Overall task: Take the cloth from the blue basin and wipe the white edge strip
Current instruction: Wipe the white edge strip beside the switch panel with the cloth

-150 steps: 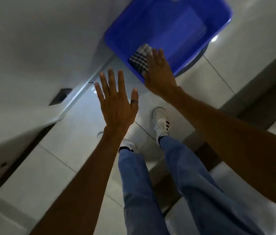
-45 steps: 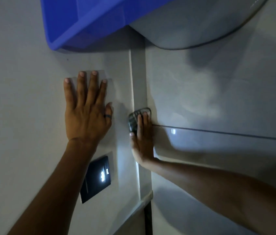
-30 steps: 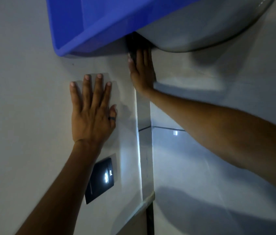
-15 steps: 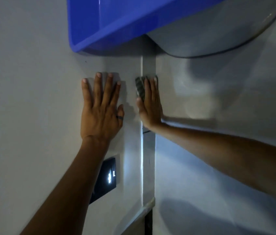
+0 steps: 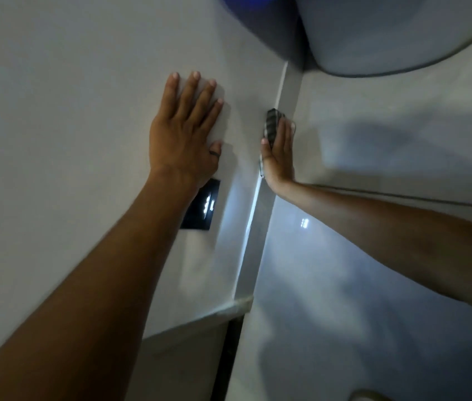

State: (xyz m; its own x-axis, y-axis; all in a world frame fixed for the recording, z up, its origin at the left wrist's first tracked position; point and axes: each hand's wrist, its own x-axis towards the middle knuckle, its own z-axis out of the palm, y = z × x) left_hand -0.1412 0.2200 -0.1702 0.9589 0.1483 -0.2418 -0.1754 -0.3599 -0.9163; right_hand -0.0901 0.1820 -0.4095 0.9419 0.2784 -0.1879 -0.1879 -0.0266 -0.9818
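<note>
The right hand [image 5: 277, 157] presses a soft, limp checked cloth [image 5: 272, 127] flat against the narrow white edge strip [image 5: 258, 227]; beside the strip, the left hand [image 5: 184, 134] lies open, empty. A flat palm seems best for holding the cloth.

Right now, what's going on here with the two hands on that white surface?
A person is wiping the narrow white edge strip. The right hand presses a dark checked cloth flat against the strip, partway along it. The left hand lies open and flat on the white panel beside it, just above a small black rectangular plate, as if bracing. Only a corner of the blue plastic basin shows at the top.
</note>
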